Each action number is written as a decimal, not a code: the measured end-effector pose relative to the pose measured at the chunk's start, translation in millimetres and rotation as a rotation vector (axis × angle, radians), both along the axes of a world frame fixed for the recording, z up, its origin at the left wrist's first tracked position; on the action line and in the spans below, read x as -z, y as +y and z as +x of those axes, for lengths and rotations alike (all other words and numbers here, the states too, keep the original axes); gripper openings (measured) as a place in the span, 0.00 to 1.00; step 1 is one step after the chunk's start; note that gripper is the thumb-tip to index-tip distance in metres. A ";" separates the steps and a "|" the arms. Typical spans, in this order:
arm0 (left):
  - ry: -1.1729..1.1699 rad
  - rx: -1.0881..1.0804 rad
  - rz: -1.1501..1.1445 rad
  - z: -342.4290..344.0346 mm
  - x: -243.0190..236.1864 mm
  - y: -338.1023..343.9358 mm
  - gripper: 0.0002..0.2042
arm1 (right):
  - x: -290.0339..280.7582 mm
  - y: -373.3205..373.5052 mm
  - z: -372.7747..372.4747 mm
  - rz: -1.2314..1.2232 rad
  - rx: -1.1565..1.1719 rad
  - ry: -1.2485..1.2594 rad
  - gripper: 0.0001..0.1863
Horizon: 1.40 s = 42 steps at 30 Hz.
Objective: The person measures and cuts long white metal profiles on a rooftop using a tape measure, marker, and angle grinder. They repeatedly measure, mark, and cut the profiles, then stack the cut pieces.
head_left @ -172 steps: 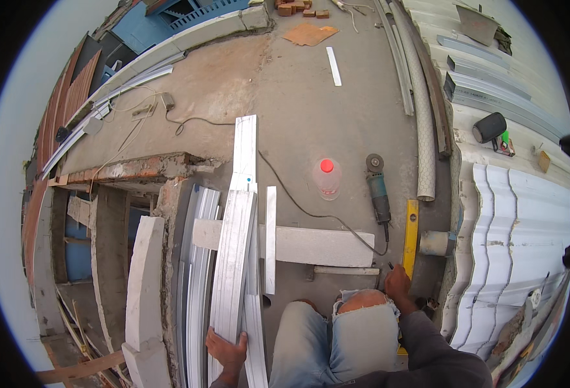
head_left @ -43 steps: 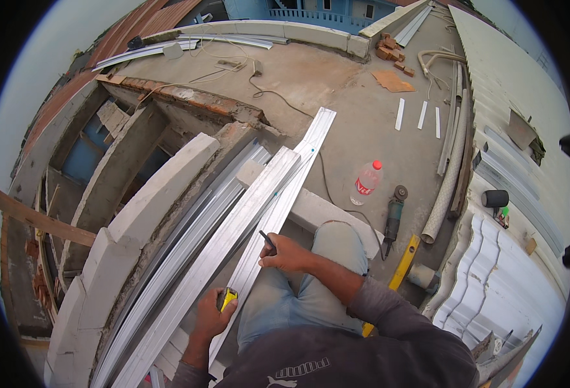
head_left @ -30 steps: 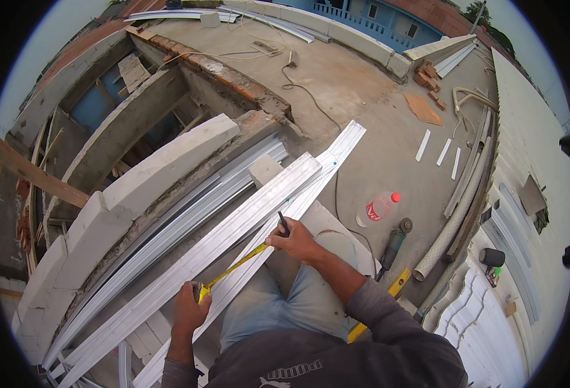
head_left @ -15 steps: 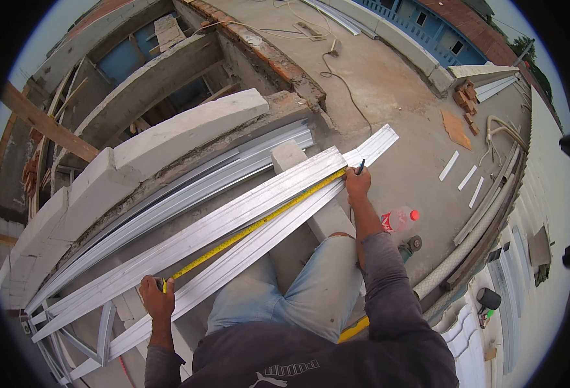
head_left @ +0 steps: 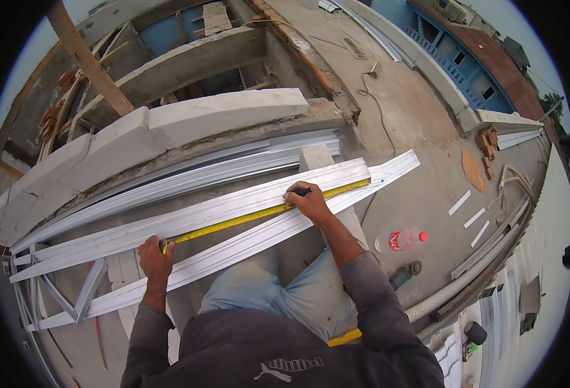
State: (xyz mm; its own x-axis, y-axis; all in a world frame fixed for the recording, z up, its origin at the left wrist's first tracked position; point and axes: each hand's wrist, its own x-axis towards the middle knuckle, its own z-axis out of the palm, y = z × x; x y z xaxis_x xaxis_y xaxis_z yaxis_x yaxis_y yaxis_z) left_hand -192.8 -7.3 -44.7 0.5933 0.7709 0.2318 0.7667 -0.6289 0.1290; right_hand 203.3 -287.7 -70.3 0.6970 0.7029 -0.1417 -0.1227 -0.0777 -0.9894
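My left hand (head_left: 156, 258) is closed around the case of a tape measure at the near edge of a silvery metal channel (head_left: 130, 240). From it the yellow tape blade (head_left: 233, 224) runs right along that edge to the channel's right end. My right hand (head_left: 307, 201) grips a dark marker (head_left: 303, 192), its fingers over the channel and the blade just below them. The marker's tip is hard to make out. A second metal channel (head_left: 246, 244) lies nearer my knees, meeting the first at an angle on the right.
Pale blocks (head_left: 316, 157) prop the channels. More metal channels (head_left: 188, 183) lie beside a low block wall (head_left: 227, 108), with an open pit beyond. To the right are a plastic bottle (head_left: 403, 241), an angle grinder (head_left: 405, 275), metal offcuts (head_left: 459, 202) and bricks (head_left: 487, 150).
My right hand has moved left along the channel from the blade's far end, marker still in its fingers. The blade stays stretched out from my left hand. The whole view has shifted.
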 end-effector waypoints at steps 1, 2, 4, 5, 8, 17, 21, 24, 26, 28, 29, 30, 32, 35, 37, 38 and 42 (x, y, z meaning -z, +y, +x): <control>-0.002 -0.009 -0.007 -0.4 0.7 -0.1 0.20 | 0.8 4.1 0.6 -0.033 -0.031 -0.084 0.08; -0.012 -0.016 -0.016 -0.4 0.7 -0.3 0.20 | 1.4 7.6 1.8 -0.114 -0.052 -0.150 0.08; 0.003 -0.018 -0.030 0.3 -1.9 -1.3 0.20 | 2.1 14.0 3.8 -0.156 -0.112 -0.211 0.09; -0.001 -0.022 -0.041 1.6 -3.9 -1.8 0.20 | 2.0 17.1 4.2 -0.213 -0.127 -0.227 0.10; 0.050 -0.067 -0.094 5.7 -10.7 -3.4 0.20 | 1.5 26.2 0.5 -0.257 -0.159 -0.440 0.11; 0.074 -0.072 -0.072 7.9 -12.7 -4.9 0.21 | 2.0 31.8 -2.0 -0.325 -0.185 -0.520 0.10; 0.078 -0.080 -0.100 8.2 -12.4 -4.4 0.22 | 3.9 32.5 -1.7 -0.297 -0.166 -0.536 0.10; 0.074 -0.077 -0.095 8.1 -11.7 -3.9 0.22 | 6.5 33.5 -0.8 -0.315 -0.164 -0.541 0.11; 0.067 -0.080 -0.082 7.5 -10.7 -3.7 0.22 | 8.5 34.7 -0.2 -0.350 -0.146 -0.542 0.12; 0.069 -0.076 -0.089 6.3 -9.7 -3.2 0.22 | 11.0 35.9 -1.0 -0.326 -0.137 -0.530 0.11; 0.052 -0.070 -0.082 6.1 -9.2 -3.2 0.21 | 12.1 36.3 -1.5 -0.349 -0.138 -0.505 0.11; 0.060 -0.071 -0.088 6.0 -8.5 -3.5 0.21 | 12.9 37.0 -1.5 -0.338 -0.133 -0.538 0.11; 0.046 -0.067 -0.068 5.4 -8.4 -4.2 0.21 | 14.0 38.7 -1.7 -0.399 -0.125 -0.565 0.11; 0.054 -0.064 -0.087 5.9 -9.2 -5.0 0.21 | 16.4 38.0 -4.4 -0.355 -0.058 -0.474 0.13; 0.046 -0.060 -0.081 5.5 -9.9 -6.1 0.21 | 19.2 37.4 -5.1 -0.340 -0.073 -0.518 0.13; 0.041 -0.058 -0.077 5.8 -10.1 -6.3 0.21 | 20.9 37.5 -5.2 -0.339 -0.067 -0.536 0.13; 0.065 -0.074 -0.094 7.4 -12.4 -8.4 0.20 | 25.5 42.5 -6.3 -0.336 -0.051 -0.588 0.11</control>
State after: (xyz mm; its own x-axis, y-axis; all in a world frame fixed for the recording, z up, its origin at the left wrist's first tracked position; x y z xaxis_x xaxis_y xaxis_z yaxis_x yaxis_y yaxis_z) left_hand -185.3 -15.7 -32.3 0.5457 0.8295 0.1189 0.8191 -0.5579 0.1333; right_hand 197.0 -245.2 -95.8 0.6920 0.7211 0.0342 0.4400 -0.3838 -0.8119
